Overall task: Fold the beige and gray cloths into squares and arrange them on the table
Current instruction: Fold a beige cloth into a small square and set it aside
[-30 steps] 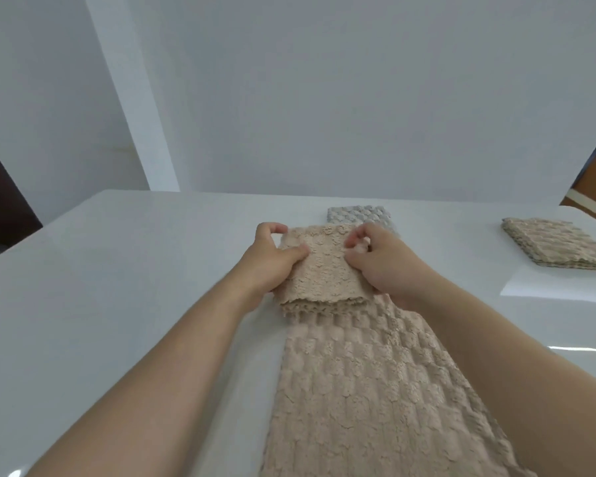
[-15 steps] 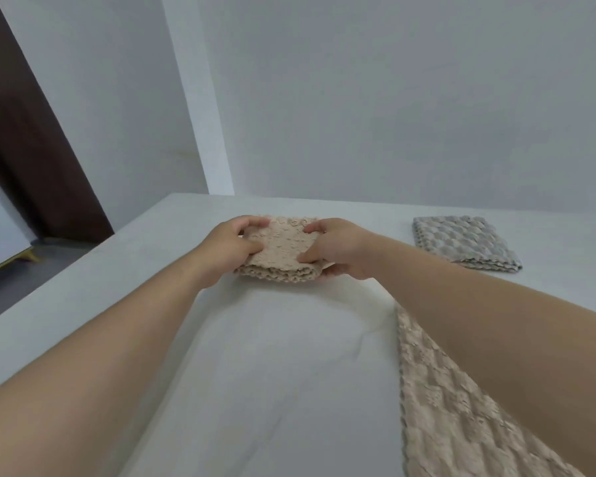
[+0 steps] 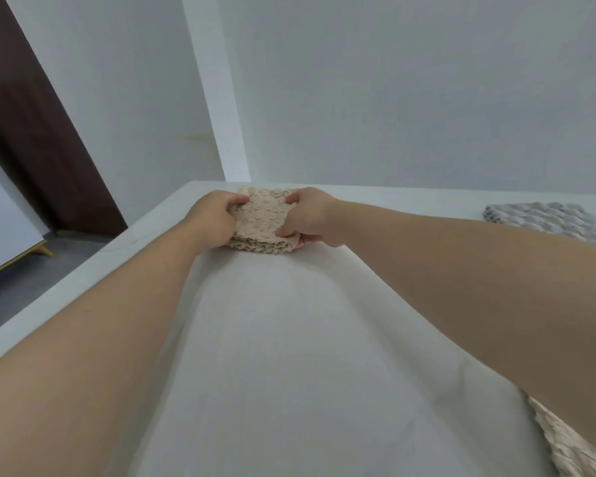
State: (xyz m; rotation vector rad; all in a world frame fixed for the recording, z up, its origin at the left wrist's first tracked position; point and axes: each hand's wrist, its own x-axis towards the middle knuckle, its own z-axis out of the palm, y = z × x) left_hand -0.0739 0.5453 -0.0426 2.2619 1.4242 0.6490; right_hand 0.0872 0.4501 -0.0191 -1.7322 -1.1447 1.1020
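Note:
A folded beige cloth (image 3: 260, 220), a thick textured square, sits near the far left corner of the white table (image 3: 289, 356). My left hand (image 3: 212, 220) grips its left side and my right hand (image 3: 312, 216) grips its right side, thumbs on top. A folded gray cloth (image 3: 544, 220) lies at the far right of the table. Part of another beige cloth (image 3: 572, 445), spread flat, shows at the bottom right under my right forearm.
The table's left edge (image 3: 83, 266) drops to a gray floor, where a white cabinet with a gold leg (image 3: 11, 235) stands. A dark brown panel (image 3: 31, 132) and white walls close the back.
Both hands have carried the folded beige cloth away from the long beige cloth, left and farther back toward the table's far corner. The view has swung left, so the gray cloth now lies at the right.

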